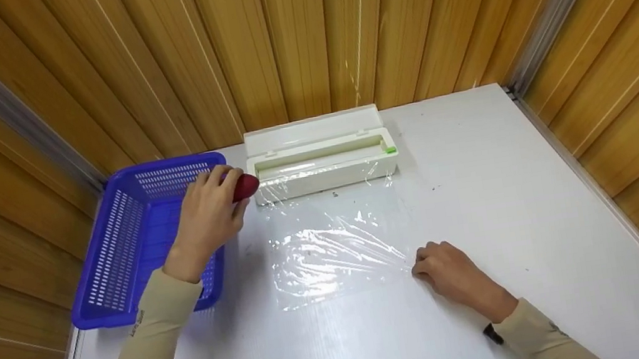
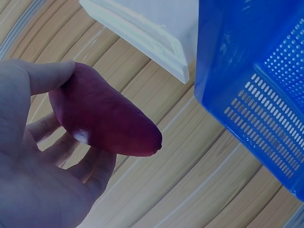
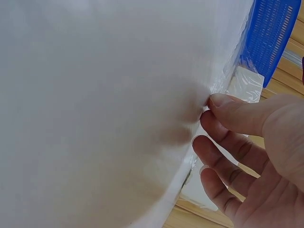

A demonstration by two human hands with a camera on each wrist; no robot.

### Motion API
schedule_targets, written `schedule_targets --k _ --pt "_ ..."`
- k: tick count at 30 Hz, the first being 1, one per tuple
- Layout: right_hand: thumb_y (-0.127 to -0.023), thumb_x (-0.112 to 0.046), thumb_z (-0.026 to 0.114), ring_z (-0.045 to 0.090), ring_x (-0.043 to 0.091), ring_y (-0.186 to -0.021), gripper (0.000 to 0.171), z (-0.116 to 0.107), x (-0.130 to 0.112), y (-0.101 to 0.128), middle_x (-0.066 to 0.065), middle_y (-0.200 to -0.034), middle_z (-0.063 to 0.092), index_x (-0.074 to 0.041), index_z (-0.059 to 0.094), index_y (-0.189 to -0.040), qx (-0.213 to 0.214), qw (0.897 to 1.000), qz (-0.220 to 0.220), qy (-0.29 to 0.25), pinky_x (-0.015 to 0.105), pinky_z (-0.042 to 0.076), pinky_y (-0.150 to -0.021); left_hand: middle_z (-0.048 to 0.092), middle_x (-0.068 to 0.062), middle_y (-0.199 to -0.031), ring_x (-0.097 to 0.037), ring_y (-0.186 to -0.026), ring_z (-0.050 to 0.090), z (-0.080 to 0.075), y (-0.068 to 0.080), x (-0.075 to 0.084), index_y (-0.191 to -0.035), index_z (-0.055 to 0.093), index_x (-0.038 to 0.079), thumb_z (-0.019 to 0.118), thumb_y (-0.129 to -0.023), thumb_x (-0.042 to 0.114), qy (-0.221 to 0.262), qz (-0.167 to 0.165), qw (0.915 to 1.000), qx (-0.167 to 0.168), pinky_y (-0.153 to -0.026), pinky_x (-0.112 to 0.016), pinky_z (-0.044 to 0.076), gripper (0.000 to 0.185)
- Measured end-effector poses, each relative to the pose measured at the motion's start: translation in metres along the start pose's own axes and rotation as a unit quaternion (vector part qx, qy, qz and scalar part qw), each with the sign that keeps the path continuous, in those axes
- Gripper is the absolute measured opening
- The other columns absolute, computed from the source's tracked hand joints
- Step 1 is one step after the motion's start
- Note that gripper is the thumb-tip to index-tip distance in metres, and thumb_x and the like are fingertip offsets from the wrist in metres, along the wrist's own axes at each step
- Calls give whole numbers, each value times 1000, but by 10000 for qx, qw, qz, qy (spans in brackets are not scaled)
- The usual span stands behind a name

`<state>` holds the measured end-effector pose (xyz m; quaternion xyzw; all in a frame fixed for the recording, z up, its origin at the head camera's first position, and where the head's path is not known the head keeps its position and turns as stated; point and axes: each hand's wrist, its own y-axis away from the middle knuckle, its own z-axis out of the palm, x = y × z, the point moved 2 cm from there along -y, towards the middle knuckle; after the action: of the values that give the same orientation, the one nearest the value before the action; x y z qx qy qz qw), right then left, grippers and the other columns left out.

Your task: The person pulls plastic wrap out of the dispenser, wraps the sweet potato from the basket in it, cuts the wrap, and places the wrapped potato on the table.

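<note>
My left hand (image 1: 206,218) grips a reddish-purple sweet potato (image 1: 246,187) above the basket's right side, near the left end of the dispenser. In the left wrist view the sweet potato (image 2: 107,116) sits between thumb and fingers, its pointed end outward. A sheet of clear plastic wrap (image 1: 324,255) runs from the white wrap dispenser (image 1: 326,180) toward me over the table. My right hand (image 1: 457,276) pinches the sheet's near right corner, and creases fan out from there. Thumb and index finger meet at the wrap's edge (image 3: 213,90) in the right wrist view.
A blue perforated basket (image 1: 83,316) stands at the left of the white table (image 1: 520,206). The dispenser's lid (image 1: 312,131) is raised at the back, and a green piece (image 1: 391,150) shows at its right end. Wood-patterned walls (image 1: 298,37) enclose the back and sides.
</note>
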<state>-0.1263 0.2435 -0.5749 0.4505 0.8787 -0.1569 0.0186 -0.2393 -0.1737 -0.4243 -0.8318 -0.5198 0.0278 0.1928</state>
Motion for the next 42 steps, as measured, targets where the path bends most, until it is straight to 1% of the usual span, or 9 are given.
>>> schedule_targets --k 9,15,23,30,35,42 --pt "-83 0 87 62 17 -76 12 1 0 0 0 -85 71 -12 84 -82 4 10000 42 -34 27 44 -65 67 -19 -133 -44 -112 64 4 -1 7 -136 65 6 81 -93 20 -55 105 9999 69 -98 -58 56 48" --pt "-81 -2 89 62 17 -74 12 1 -1 0 -1 -83 71 -13 84 -80 119 9999 -88 11 25 43 -63 69 -17 -130 -43 -108 65 7 -2 11 -134 66 5 82 -92 19 -134 252 9994 194 -94 -58 56 47" --pt "-81 -1 88 61 17 -73 13 1 -1 0 0 -82 71 -12 84 -79 164 9997 -169 91 25 40 -63 68 -18 -132 -42 -112 65 10 -5 18 -136 65 7 80 -94 21 -78 211 9997 104 -99 -59 55 47" --pt "-82 -1 88 61 17 -73 12 1 -1 -1 0 -82 71 -12 83 -80 116 9998 -151 66 26 41 -63 68 -16 -131 -41 -110 64 11 -6 23 -136 65 7 80 -94 21 -77 294 9994 189 -94 -59 56 47" --pt "-82 -1 88 61 18 -73 12 1 -1 -1 0 -82 71 -12 83 -80 106 9998 -141 65 26 41 -63 68 -15 -131 -41 -112 64 12 -7 28 -136 64 8 79 -94 21 -49 305 9994 184 -94 -62 55 46" --pt "-81 -1 88 60 18 -72 13 2 -1 0 0 -81 69 -12 83 -79 156 9997 -181 103 26 39 -63 68 -15 -132 -40 -112 64 15 -9 34 -137 64 8 79 -93 20 -23 388 9990 222 -90 -56 55 48"
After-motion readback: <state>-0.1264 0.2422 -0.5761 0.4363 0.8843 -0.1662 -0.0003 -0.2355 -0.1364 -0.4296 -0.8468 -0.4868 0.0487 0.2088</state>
